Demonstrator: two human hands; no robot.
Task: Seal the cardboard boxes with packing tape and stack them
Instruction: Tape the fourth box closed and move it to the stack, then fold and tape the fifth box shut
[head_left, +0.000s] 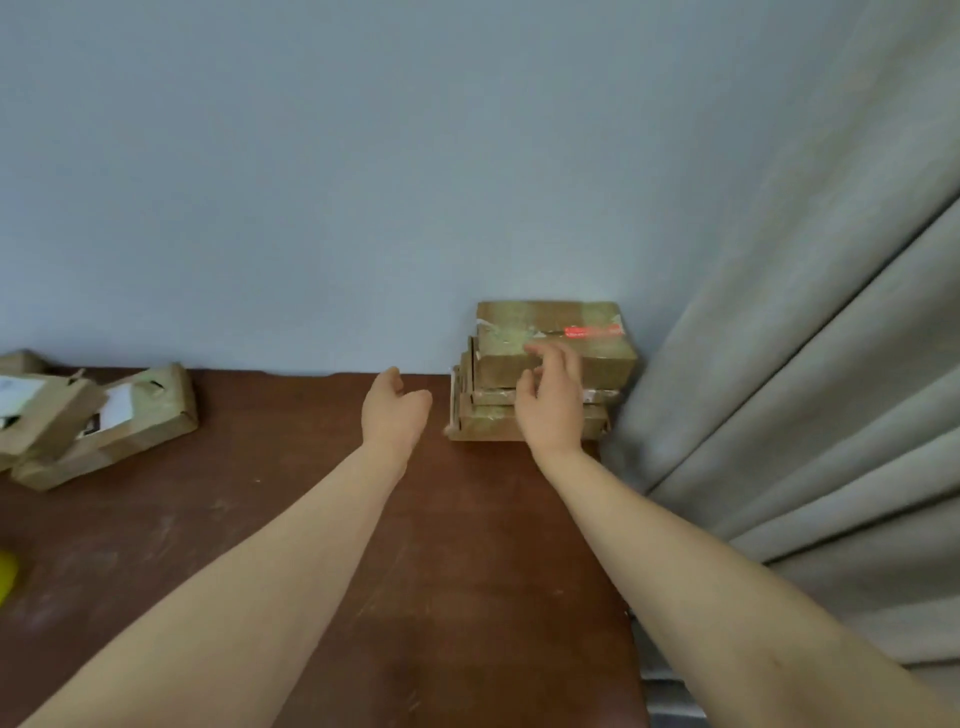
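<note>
Box stack (602, 364) centre-right, tucked into wall (363, 208)/curtain (779, 374) corner, probably for support. Right hand (550, 402) over its front, fingers loosely spread, empty; left hand (395, 410) open alongside, empty. Loose boxes (130, 415) far left

Brown boxes on a reddish-brown table

The top box (556, 338) is tan with a red label (592, 331); table (467, 571) scuffed; curtain (805, 389) grey-beige; wall (363, 182) pale blue-grey.
</note>
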